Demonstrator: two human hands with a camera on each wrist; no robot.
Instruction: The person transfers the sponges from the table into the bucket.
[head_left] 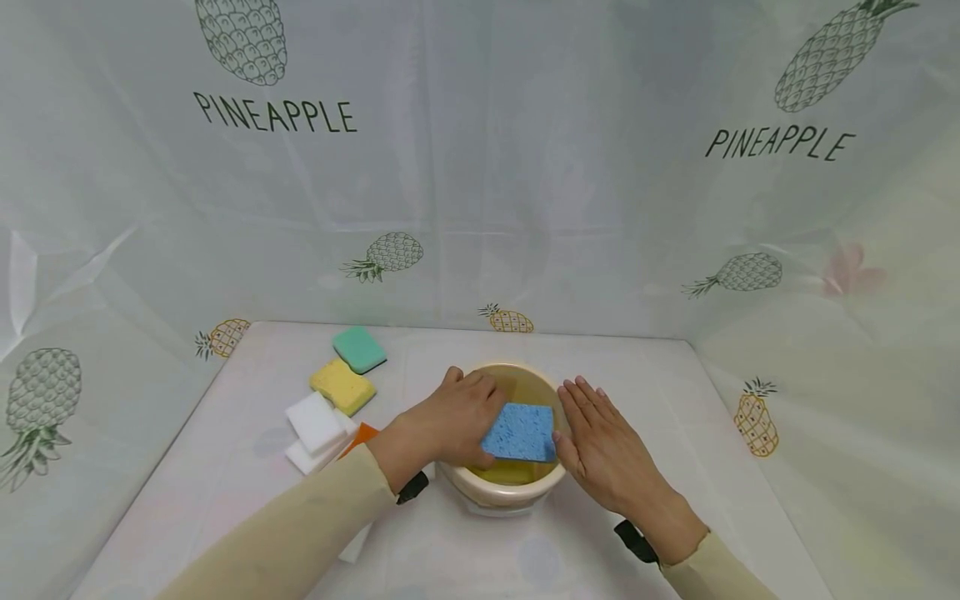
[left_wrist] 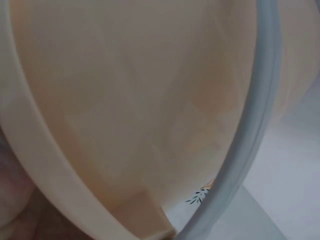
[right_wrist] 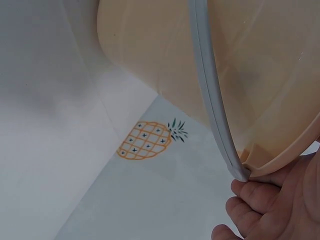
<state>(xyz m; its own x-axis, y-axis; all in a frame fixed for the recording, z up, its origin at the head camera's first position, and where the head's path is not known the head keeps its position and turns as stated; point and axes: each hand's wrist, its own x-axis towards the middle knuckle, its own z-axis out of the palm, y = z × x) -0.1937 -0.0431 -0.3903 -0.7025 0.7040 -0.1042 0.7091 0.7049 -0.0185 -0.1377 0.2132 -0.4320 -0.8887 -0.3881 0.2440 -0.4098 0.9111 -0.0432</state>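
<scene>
A cream bucket stands on the table, with a blue sponge lying across its mouth and something yellow below. My left hand grips the sponge's left end, its fingers bent and the thumb at the near corner. At the right rim, my right hand keeps its fingers straight and together, the thumb against the sponge's right edge. The right wrist view has the right fingers beside the rim and the grey handle. Only the bucket's outer wall and part of the left hand fill the left wrist view.
Left of the bucket lie a green sponge, a yellow sponge and white sponges. An orange piece is partly hidden by the left arm, as is a white piece. A pineapple-print sheet hangs behind the table.
</scene>
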